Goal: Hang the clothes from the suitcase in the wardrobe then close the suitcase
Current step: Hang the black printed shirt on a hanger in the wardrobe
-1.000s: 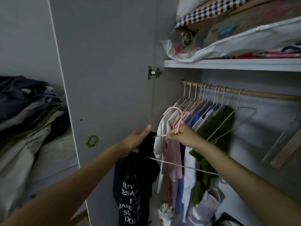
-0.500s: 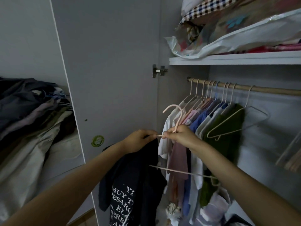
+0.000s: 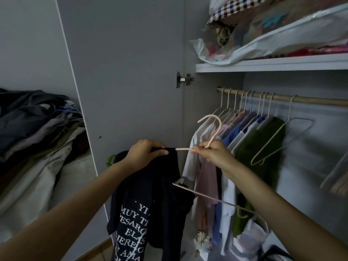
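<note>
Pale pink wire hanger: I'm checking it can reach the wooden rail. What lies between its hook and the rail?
In the head view, only hanging garments' shoulders and hooks lie between the pale pink wire hanger and the wooden rail.

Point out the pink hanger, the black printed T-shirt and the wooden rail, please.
pink hanger (image 3: 216, 127): head view, on its hook's curved shaft.
black printed T-shirt (image 3: 160, 196): head view, on the plain cloth above the lettering.
wooden rail (image 3: 318, 100): head view, on a bare stretch right of the hooks.
</note>
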